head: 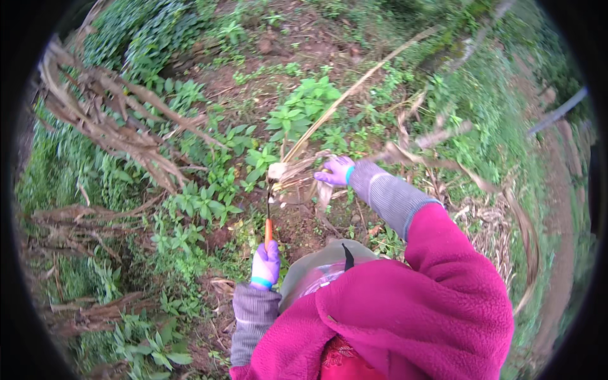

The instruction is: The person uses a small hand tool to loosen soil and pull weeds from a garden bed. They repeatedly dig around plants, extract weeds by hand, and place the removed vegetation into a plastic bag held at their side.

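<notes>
My left hand (266, 264), in a purple glove with a teal cuff, grips the orange handle (268, 231) of a bladed hand tool. Its thin dark blade (269, 202) points away from me toward the pale, blunt end (277, 170) of a dry plant stalk; whether they touch is unclear. To the right, my gloved right hand (336, 171) is closed on a bunch of dry plant leaves (304, 167), some of which hang below the fingers. A long straw-coloured stalk (342, 97) runs from near the pale end up to the far right.
Bundles of withered stalks (109, 104) lean at the left. More dry stems (475, 175) curve along the right. Green leafy plants (301, 107) grow from brown soil (297, 228). A blurred pole-like object (558, 111) shows at the far right.
</notes>
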Available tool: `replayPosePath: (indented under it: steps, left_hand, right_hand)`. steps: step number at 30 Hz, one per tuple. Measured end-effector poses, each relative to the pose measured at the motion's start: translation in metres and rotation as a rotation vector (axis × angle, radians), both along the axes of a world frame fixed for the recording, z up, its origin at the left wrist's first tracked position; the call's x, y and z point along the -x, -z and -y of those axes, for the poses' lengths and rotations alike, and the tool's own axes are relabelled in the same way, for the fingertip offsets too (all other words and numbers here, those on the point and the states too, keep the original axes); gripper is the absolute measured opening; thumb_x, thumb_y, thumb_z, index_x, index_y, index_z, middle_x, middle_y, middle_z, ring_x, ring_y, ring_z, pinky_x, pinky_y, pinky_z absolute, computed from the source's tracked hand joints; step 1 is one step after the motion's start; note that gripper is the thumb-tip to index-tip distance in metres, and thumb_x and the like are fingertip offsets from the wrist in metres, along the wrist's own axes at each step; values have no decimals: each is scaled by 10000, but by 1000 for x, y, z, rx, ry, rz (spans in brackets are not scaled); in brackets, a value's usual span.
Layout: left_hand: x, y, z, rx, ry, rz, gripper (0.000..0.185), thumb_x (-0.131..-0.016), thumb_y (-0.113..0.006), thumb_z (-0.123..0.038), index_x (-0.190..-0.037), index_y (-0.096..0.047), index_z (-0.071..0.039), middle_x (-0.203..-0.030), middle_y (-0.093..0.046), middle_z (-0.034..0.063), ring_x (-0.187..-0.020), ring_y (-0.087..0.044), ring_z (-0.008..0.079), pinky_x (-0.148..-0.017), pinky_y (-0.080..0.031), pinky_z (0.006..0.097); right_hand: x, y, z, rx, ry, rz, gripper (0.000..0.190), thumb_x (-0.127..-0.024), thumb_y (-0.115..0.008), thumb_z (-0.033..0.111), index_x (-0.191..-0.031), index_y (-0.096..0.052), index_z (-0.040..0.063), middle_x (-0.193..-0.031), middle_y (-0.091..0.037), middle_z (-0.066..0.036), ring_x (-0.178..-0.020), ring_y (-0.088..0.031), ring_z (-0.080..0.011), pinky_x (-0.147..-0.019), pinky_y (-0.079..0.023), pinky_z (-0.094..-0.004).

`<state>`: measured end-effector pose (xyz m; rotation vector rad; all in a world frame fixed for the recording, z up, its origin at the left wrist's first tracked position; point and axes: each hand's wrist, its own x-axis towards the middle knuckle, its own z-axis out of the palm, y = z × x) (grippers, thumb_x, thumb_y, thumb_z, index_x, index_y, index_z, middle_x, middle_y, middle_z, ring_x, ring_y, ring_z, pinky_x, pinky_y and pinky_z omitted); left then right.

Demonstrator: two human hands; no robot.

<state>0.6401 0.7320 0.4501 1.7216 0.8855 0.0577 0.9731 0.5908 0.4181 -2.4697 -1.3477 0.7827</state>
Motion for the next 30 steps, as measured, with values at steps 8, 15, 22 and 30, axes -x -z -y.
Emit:
replayPosePath:
  steps: [8,15,22,30]
  left_hand:
    - [-81,-3,-49,293,94,-144,348,-934,-502,-381,-788,-503,-64,-587,-446,-34,-498,-396,89,-466,-345,275]
    - [43,-149,-27,58,137,-25,398,-942,-486,-254,-1292,-464,-65,-636,-415,-72,-510,-393,27,-440,-329,198]
    - [85,-81,-39,-257,-178,349,578,-983,-379,-397,-1460,-224,-111,-1174,-526,104,-458,-357,7,-372,-288,178]
    - [44,-37,14,337,-235,357,279,-933,-491,-172,-1160,-443,-17,-772,-534,13,-546,-466,68,-507,-413,196]
  right_hand:
    - [24,0,12,83,302,-59,689,-814,-414,714,-861,-681,80,-776,-663,-143,-771,-651,-287,-743,-494,-392]
    - [-33,-8,105,342,590,-89,756,-816,-400,732,-980,-664,42,-989,-656,-163,-922,-633,-234,-872,-485,-377]
    - [-67,19,51,-561,636,-526,661,-781,-567,669,-854,-661,19,-751,-645,-84,-706,-609,-195,-678,-487,-347]
    - [7,-121,-63,-1133,476,-894,565,-787,-509,713,-664,-534,163,-502,-425,68,-431,-394,-41,-417,-283,-209]
